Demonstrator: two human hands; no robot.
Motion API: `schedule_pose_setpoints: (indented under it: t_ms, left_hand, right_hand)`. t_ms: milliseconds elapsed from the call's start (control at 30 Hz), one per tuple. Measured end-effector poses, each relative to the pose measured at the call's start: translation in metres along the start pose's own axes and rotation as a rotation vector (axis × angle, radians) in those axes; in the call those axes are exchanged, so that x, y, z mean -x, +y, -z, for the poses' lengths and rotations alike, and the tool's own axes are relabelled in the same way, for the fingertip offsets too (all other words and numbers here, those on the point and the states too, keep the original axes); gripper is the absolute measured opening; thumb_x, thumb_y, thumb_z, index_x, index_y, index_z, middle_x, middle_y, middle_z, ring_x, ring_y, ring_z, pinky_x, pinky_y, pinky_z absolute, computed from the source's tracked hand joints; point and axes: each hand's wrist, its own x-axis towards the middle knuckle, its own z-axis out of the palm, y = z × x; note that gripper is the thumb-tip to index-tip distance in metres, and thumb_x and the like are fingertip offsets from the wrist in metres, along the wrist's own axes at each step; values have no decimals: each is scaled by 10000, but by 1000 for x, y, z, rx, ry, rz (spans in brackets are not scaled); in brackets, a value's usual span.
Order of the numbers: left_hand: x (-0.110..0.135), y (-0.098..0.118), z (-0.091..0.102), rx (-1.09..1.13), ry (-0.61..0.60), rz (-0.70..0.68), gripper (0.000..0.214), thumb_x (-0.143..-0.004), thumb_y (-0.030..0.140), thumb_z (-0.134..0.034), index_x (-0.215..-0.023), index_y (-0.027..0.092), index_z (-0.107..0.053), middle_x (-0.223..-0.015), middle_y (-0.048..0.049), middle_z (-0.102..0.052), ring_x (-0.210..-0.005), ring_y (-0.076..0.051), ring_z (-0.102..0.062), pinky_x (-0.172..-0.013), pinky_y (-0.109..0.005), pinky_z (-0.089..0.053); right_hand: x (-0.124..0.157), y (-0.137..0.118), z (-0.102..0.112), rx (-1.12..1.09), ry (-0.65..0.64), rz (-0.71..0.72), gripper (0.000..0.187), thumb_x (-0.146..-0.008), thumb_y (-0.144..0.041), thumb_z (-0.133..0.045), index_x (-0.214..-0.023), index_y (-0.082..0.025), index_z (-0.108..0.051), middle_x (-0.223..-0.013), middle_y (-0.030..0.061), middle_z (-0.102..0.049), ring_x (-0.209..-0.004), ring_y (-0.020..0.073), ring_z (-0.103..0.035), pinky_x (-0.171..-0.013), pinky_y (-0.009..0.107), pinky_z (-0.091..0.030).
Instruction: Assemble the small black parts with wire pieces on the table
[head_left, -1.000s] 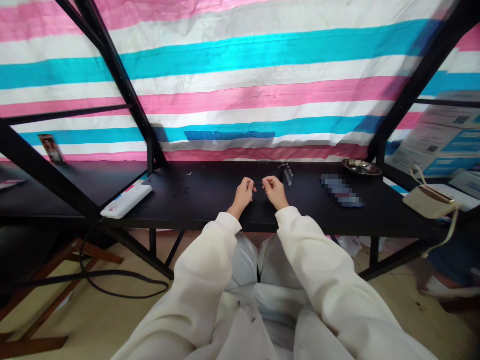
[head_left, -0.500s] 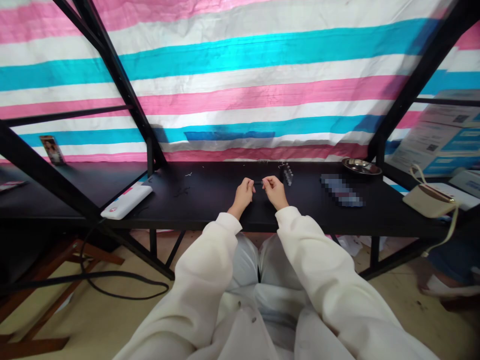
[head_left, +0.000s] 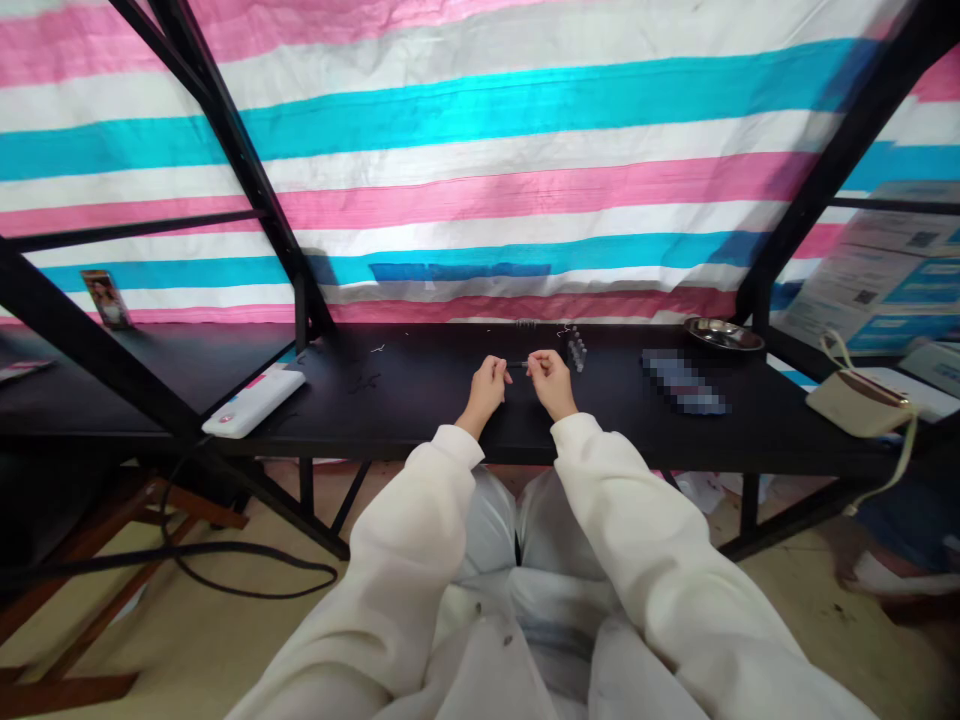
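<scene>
Just above the black desk (head_left: 420,410), a thin dark stick-like piece (head_left: 517,364) stretches between my two hands; it is too small to tell its kind. My left hand (head_left: 486,390) pinches its left end. The fingertips of my right hand (head_left: 551,382) are closed on its right end. Close beyond my right hand lies a strip of small greyish knobbly pieces (head_left: 577,350). Several small dark bits (head_left: 366,382) are scattered on the desk to the left of my left hand.
A white box-shaped object (head_left: 255,402) lies at the desk's left. To the right are a pixelated bluish item (head_left: 684,382), a shiny metal dish (head_left: 724,334) and a beige bag (head_left: 859,402). Black frame posts (head_left: 247,160) slant up on both sides before a striped sheet (head_left: 525,110).
My right hand has shifted very slightly right, and a little more of the thin dark piece shows between my hands. My left hand is nearly unmoved.
</scene>
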Motion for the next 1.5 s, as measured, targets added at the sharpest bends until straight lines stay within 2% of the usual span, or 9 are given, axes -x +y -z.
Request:
schedule_pose_setpoints:
  t_ms: [300, 467, 633, 700, 933, 1133, 1300, 1500]
  left_hand:
    - [-5, -5, 1, 80, 74, 37, 213, -894, 360, -353, -792, 187, -425, -676, 37, -567, -346, -28, -411, -382, -172, -318]
    - [-7, -8, 1, 129, 71, 21, 171, -885, 335, -376, -825, 185, -434, -679, 42, -557, -339, -29, -410, -364, -177, -310]
    - [-8, -9, 1, 180, 110, 67, 77, -844, 254, -449, -871, 185, -430, -671, 58, -553, -321, -25, -398, -348, -175, -305]
    - [-8, -8, 1, 202, 102, 83, 102, -812, 230, -500, -874, 179, -437, -664, 58, -555, -320, -24, -405, -348, -174, -307]
    - [-5, 0, 2, 331, -84, 125, 173, -761, 246, -596, -871, 143, -510, -652, 27, -588, -340, -27, -450, -342, -163, -274]
    - [-6, -1, 3, 373, -86, 125, 197, -749, 284, -620, -852, 134, -544, -615, 31, -549, -342, -41, -462, -319, -170, -250]
    - [-6, 0, 4, 399, -68, 128, 257, -723, 348, -652, -834, 136, -556, -587, 44, -520, -341, -40, -455, -321, -172, -248]
    - [-5, 2, 5, 373, -86, 136, 258, -719, 381, -645, -762, 149, -540, -448, 81, -442, -308, -34, -386, -333, -172, -239]
  right_hand:
    - [1, -1, 0, 0, 82, 31, 250, -800, -430, -514, -876, -194, -483, -680, -13, -534, -613, 116, -530, -629, 271, -453]
    - [4, -7, 1, 55, 133, 85, 233, -825, -416, -483, -897, -194, -481, -750, 12, -552, -673, 127, -547, -671, 279, -459]
    - [5, -11, 4, 118, 195, 130, 236, -850, -409, -438, -917, -191, -498, -812, 33, -558, -723, 138, -546, -718, 293, -455]
    - [5, -9, 4, 116, 163, 134, 244, -854, -406, -427, -934, -190, -507, -841, 44, -567, -749, 145, -550, -741, 303, -455]
    - [2, 3, 2, 145, -92, 52, 283, -821, -428, -473, -936, -188, -571, -874, 63, -607, -784, 170, -559, -717, 317, -465]
    - [1, 8, 1, 149, -190, 49, 299, -806, -433, -485, -913, -172, -585, -872, 60, -619, -713, 150, -562, -700, 307, -458]
    - [3, 9, 1, 185, -260, 45, 282, -774, -427, -524, -884, -177, -594, -763, 31, -601, -626, 134, -531, -618, 279, -442]
    - [4, 8, 2, 206, -299, 15, 317, -732, -437, -557, -856, -155, -629, -647, 13, -585, -532, 115, -485, -551, 262, -411]
